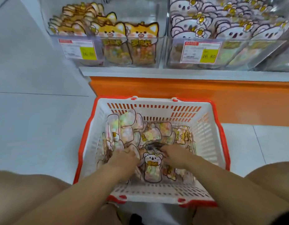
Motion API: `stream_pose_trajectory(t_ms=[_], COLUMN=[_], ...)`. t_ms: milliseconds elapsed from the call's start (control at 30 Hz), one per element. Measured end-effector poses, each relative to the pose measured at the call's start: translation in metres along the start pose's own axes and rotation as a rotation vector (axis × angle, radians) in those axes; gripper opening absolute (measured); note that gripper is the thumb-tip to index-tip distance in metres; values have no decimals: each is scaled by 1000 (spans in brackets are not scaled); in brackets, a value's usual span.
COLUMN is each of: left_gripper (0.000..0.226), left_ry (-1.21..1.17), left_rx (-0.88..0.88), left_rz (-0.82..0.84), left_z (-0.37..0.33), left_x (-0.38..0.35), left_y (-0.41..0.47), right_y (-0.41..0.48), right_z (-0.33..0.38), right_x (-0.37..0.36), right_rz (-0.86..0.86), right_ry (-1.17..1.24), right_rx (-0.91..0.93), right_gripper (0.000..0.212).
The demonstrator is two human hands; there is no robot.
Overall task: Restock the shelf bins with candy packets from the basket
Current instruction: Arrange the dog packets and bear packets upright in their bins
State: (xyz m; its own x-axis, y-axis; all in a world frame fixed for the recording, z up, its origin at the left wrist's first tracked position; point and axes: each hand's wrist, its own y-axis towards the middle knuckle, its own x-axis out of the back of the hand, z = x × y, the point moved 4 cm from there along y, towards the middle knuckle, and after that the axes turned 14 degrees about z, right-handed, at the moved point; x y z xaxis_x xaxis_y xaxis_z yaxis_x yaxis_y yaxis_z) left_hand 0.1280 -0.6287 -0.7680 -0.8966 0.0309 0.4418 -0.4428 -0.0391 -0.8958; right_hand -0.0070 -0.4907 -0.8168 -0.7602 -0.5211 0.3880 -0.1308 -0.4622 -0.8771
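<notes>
Basket [207, 125], white with red rim, sits on floor below shelf [173, 73] and holds loose pile of candy packets [151, 135]. Left hand [124, 157] inside basket, fingers curled down into pile; hold on any packet cannot be told. Right hand [174, 155] beside it, fingers stretched flat on packets. Koala packet [152, 167] face up between hands. Left bin [117, 64] holds fox packets [141, 32], right bin [224, 66] more koala-faced ones.
</notes>
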Motion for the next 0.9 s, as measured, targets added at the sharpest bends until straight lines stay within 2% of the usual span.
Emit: stream_pose_trajectory(t_ms=[100,167,233,333,400,467,533,600,667,700,767,833,900], left_gripper=[50,51,49,51,61,84,98,101,100,94,57,21,9], left_ry=[-38,-72,-139,-266,-361,-538,-760,-1025,-1287,-1394,-1535,-1572,-1536], left_rx=[-24,-38,-48,-76,-86,-91,-114,-147,-189,-213,-266,-252,-194], left_rz=[48,65,50,27,-36,-138,-308,-443,-455,-428,-393,-466,-551], left_z=[1,1,0,-1,1,7,17,31,42,45,46,51,61], left_x=[-7,-8,-5,5,16,27,40,50,54,54,54,52,49], left_y=[3,2,1,-4,-10,-19,-31,-40,-45,-47,-50,-51,-56], right_y=[19,26,29,25,14,-4,-28,-53,-69,-73,-76,-71,-56], right_z=[3,0,-3,-6,-1,4,8,15,27,35,54,63,57], right_x=[-12,-14,-16,-15,-7,16,45,71,87,91,96,100,98], right_rz=[-73,-125,-114,-42,-38,-141,-284,-374,-385,-377,-365,-373,-413], right_ry=[131,186,204,247,356,610,880,1084,1261,1344,1445,1478,1438], right_rx=[-20,-51,-70,-10,85,163,243,333,433,492,592,642,585], right_gripper=[57,44,21,20,23,22,22,18,18,18,17,17,24])
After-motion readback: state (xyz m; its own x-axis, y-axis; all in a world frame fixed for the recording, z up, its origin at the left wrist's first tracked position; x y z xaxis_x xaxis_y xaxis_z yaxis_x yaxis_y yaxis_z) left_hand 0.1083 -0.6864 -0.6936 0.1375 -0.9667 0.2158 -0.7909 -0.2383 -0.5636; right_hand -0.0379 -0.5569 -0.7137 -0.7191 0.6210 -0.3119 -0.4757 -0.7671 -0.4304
